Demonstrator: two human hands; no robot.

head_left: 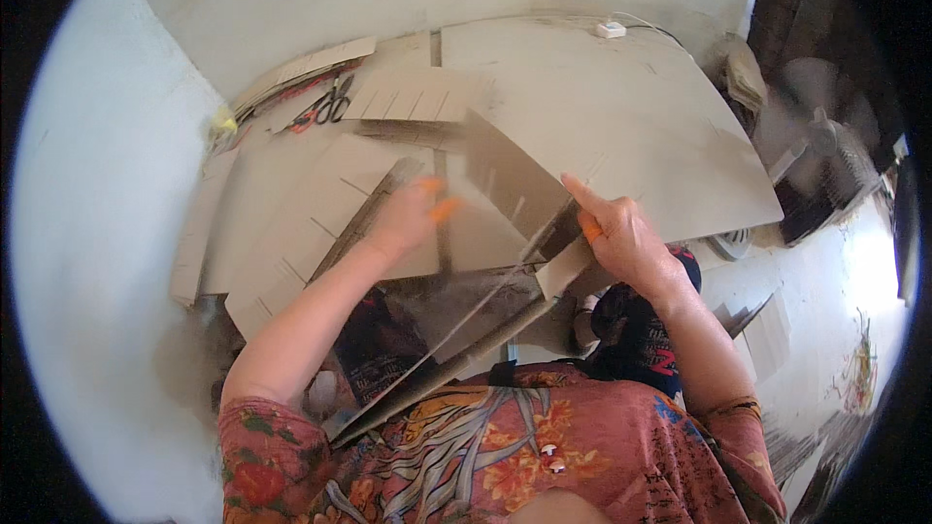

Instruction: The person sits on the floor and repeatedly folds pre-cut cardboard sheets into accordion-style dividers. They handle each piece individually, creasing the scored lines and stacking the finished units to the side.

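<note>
My right hand [626, 243] grips the end of a cardboard divider piece [561, 270], index finger stretched out, an orange cover on one digit. The piece's long edges slant down to my lap at the left. A brown cardboard panel [515, 175] stands tilted just beyond it. My left hand [408, 218], with orange covers on two fingertips, is smeared by motion above the table. It is nearest to a stack of slotted cardboard strips [357, 223]; whether its fingers hold anything cannot be made out.
More slit cardboard sheets [417, 94] lie at the back, near black-handled scissors [335, 102]. Another cardboard stack [311, 63] is at the far left. A white adapter with a cable [611, 30] sits by the wall. A fan [825, 141] stands right of the table [680, 136].
</note>
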